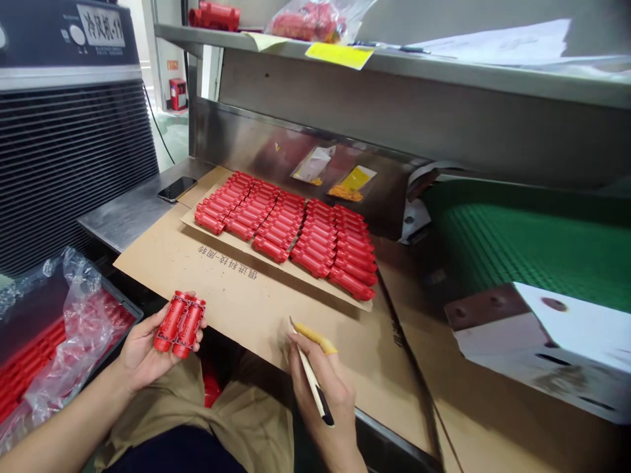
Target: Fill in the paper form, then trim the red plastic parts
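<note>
My left hand [142, 351] is closed around a pair of red plastic tube-shaped parts [181, 323], held side by side with black-edged faces toward me. In my right hand [325, 387] is a slim pen-shaped tool [310, 378] with a cream handle, a black end and a thin dark tip pointing up and away. A yellow finger cover [318, 338] sits on one finger of that hand. The tool's tip is apart from the red parts. Beyond both hands, rows of similar red parts [279, 223] lie on a cardboard sheet [236, 244].
At lower left, a dark bin [131, 312] holds more red parts under clear plastic. A white metal block [547, 348] and a green tray [532, 236] stand at right. A phone [177, 188] lies at back left. Overhead runs a metal shelf [444, 72] with papers and bags.
</note>
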`<state>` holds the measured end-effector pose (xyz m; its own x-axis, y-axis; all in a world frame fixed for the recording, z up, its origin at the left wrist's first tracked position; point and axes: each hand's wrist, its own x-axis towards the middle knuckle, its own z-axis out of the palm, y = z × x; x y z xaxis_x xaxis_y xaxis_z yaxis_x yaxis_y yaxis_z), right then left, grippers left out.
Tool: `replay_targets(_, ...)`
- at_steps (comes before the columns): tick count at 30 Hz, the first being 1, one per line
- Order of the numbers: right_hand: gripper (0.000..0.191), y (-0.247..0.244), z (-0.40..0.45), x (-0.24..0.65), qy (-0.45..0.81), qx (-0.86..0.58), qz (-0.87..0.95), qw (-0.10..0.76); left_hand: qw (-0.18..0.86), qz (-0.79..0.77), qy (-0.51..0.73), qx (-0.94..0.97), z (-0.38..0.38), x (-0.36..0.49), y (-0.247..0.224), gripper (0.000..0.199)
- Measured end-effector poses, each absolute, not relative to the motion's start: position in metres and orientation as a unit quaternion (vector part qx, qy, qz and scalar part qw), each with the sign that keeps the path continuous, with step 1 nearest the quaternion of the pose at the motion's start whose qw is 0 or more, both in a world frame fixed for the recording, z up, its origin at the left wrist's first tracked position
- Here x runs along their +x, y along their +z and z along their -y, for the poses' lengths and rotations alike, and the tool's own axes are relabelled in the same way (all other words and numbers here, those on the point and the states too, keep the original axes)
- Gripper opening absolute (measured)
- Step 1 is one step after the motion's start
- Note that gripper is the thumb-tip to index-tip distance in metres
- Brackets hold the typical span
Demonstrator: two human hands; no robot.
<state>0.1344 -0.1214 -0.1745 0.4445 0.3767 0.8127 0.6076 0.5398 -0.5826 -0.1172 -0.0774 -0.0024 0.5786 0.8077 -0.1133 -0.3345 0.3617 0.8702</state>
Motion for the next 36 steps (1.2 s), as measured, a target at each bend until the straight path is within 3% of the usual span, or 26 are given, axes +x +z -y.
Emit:
replay_targets(6, 0.021, -0.178, 0.125, 0.134, -0.072, -0.476, 0.494, 0.724, 0.779, -0.294, 0.365, 0.416, 0.08, -0.117, -0.009, 0.042)
replay_targets(12, 0.028, -0.174, 0.126, 0.138, -0.15, -0.444, 0.511, 0.721, 0.78, -0.29, 0.367, 0.415, 0.082, -0.114, -0.011, 0.041)
replay_targets(19, 0.008, -0.17, 0.13, 0.133, -0.124, -0.478, 0.491, 0.718, 0.788, -0.294, 0.356, 0.408, 0.085, -0.116, -0.013, 0.043)
replay_targets(36, 0.004, -0.174, 0.137, 0.13, -0.114, -0.498, 0.463, 0.725, 0.803, -0.271, 0.346, 0.402, 0.092, -0.11, -0.018, 0.038)
